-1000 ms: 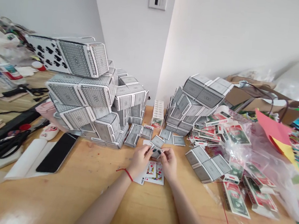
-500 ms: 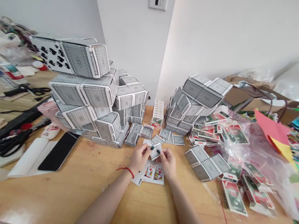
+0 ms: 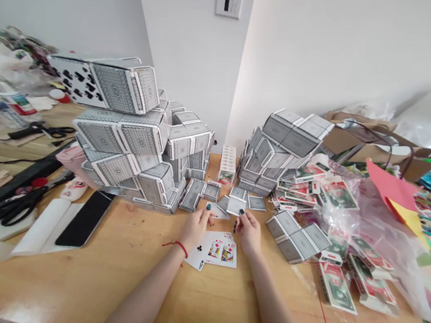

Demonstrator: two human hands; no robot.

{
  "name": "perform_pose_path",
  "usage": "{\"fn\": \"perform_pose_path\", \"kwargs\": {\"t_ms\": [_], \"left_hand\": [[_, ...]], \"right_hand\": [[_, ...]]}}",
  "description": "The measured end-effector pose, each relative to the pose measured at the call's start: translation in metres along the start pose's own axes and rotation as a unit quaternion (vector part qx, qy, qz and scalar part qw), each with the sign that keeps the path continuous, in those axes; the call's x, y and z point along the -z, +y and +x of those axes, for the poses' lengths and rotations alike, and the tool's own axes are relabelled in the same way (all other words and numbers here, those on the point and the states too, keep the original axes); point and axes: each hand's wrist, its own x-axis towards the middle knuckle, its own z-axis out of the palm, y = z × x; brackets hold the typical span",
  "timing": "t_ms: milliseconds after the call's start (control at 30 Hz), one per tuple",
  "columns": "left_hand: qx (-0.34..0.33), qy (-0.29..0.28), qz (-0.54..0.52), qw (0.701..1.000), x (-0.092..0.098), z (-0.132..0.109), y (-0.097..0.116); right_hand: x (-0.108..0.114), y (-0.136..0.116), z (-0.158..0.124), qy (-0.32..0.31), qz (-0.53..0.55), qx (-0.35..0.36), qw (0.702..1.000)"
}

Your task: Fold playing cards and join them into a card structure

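Observation:
My right hand (image 3: 248, 233) pinches the lower right edge of a folded grey-backed card (image 3: 237, 203). My left hand (image 3: 195, 227), with a red string at the wrist, holds nothing, its thumb and fingers apart over the wood. Between my wrists several face-up cards (image 3: 202, 248) lie on the table, among them an ace of clubs and red-suited picture cards. Just beyond my hands are a flat white card (image 3: 219, 211) and small folded card pieces (image 3: 192, 194). Another folded piece (image 3: 256, 202) lies to the right of the held card.
Stacked card boxes rise at left (image 3: 140, 137) and right (image 3: 274, 152). A joined card block (image 3: 298, 236) sits right of my hands, beside red-green card packs (image 3: 337, 284). At left lie a black phone (image 3: 85, 219) and black scissors (image 3: 23, 207).
My left hand has let go of the folded card and moved slightly left. My right hand has shifted right and holds the card farther up and to the right.

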Motion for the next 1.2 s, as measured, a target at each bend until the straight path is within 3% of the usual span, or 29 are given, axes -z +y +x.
{"fn": "perform_pose_path", "kwargs": {"t_ms": [167,233,300,367,467,533,600,733,833,933,1067,1200], "left_hand": [[-0.078,-0.146,0.158,0.974,0.033,-0.010,0.014],[-0.067,-0.217,0.190,0.955,0.043,-0.016,0.019],[-0.054,-0.259,0.219,0.939,0.048,-0.019,0.021],[-0.040,-0.270,0.241,0.931,0.049,-0.020,0.020],[-0.030,-0.259,0.250,0.932,0.045,-0.019,0.017],[-0.027,-0.245,0.238,0.940,0.043,-0.018,0.017],[-0.013,-0.229,0.219,0.948,0.042,-0.016,0.017],[0.011,-0.189,0.166,0.968,0.039,-0.012,0.017],[0.018,-0.127,0.102,0.986,0.036,-0.007,0.014],[0.076,-0.085,-0.013,0.993,0.032,-0.003,0.011],[0.165,-0.031,-0.170,0.971,0.029,-0.002,0.011],[0.202,0.009,-0.262,0.944,0.026,-0.003,0.015]], "right_hand": [[0.006,-0.001,0.006,0.059,0.001,0.037,0.998],[0.007,-0.002,0.004,0.081,-0.055,0.054,0.994],[0.009,-0.004,0.000,0.047,-0.147,0.067,0.986],[0.008,-0.008,-0.007,-0.055,-0.262,0.078,0.960],[0.004,-0.011,-0.020,-0.201,-0.399,0.114,0.887],[0.000,-0.011,-0.026,-0.210,-0.457,0.136,0.853],[-0.004,-0.009,-0.029,-0.191,-0.492,0.129,0.840],[-0.004,-0.008,-0.027,-0.143,-0.482,0.074,0.861],[0.000,-0.007,-0.023,-0.115,-0.432,0.051,0.893],[0.002,-0.004,-0.019,-0.092,-0.351,0.035,0.931],[0.003,0.001,-0.015,-0.039,-0.230,-0.009,0.972],[0.000,0.004,-0.015,-0.003,-0.096,-0.050,0.994]]}}
